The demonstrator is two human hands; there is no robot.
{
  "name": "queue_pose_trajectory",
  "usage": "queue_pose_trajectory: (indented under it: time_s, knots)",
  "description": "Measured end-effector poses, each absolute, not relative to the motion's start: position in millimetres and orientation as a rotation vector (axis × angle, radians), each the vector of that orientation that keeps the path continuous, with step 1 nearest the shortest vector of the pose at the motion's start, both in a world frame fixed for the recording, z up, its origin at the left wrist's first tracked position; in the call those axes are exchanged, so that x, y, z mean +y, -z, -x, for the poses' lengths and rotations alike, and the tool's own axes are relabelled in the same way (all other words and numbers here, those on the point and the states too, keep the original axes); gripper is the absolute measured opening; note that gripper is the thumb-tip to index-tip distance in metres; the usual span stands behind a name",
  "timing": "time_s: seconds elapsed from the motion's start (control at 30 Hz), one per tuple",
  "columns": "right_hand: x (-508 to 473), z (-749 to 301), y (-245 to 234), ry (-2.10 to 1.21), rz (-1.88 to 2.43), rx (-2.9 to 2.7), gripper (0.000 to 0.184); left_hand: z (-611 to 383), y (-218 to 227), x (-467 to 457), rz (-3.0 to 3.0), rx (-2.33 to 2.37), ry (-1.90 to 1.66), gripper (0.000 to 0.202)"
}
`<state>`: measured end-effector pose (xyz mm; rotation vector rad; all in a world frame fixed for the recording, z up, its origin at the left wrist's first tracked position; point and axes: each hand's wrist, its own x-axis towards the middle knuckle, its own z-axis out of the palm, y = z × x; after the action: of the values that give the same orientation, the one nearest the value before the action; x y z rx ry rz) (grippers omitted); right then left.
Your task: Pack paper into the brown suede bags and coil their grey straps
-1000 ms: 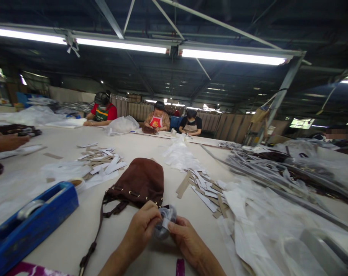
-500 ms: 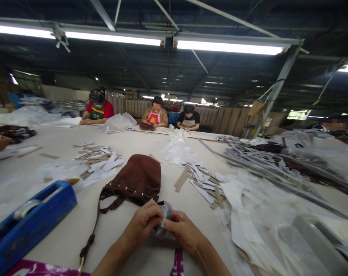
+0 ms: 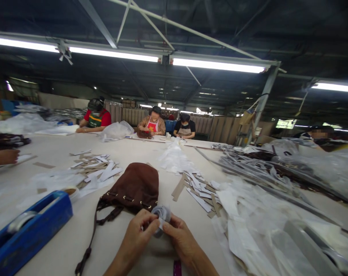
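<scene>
Between my two hands is a small roll of greyish, translucent wrapping [image 3: 161,213], just off the near edge of a brown drawstring bag [image 3: 139,184]. My left hand [image 3: 143,229] pinches the roll from the left with thumb and fingers. From the right, my right hand [image 3: 178,232] grips it, the thumb pressed on its front. What is inside the wrapping, if anything, is hard to make out. The bag lies on the table with gold-coloured eyelets along its near edge. Its brown strap [image 3: 89,239] trails toward me on the left.
A blue tape dispenser [image 3: 44,230] stands at left, a grey one [image 3: 312,245] at right. Paper and card strips [image 3: 195,191] lie in piles. White tissue sheets [image 3: 240,218] spread on the right. Co-workers [image 3: 152,122] sit across the table [image 3: 110,226]; another person's hand [image 3: 4,157] shows far left.
The wrapping now shows a rounder coil above my fingers, and both hands have shifted slightly down. My view has tilted upward a little. The bag stays on the table.
</scene>
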<state>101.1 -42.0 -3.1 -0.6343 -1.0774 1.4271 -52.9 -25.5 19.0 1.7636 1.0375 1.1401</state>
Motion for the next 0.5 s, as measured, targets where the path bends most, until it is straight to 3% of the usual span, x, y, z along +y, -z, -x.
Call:
queue_pose_trajectory:
  time_s: [0.23,0.5]
  knots:
    - [-36.3,-86.1,9.0,-1.429,0.653,-0.910,0.039,47.5,-0.6,-23.1,-2.068,1.213,-1.308,0.016]
    - [-29.3,-78.7,10.1,-1.416,0.709,-0.791,0.037,38.4,26.9,-15.9,-2.747,1.281,-1.684,0.033]
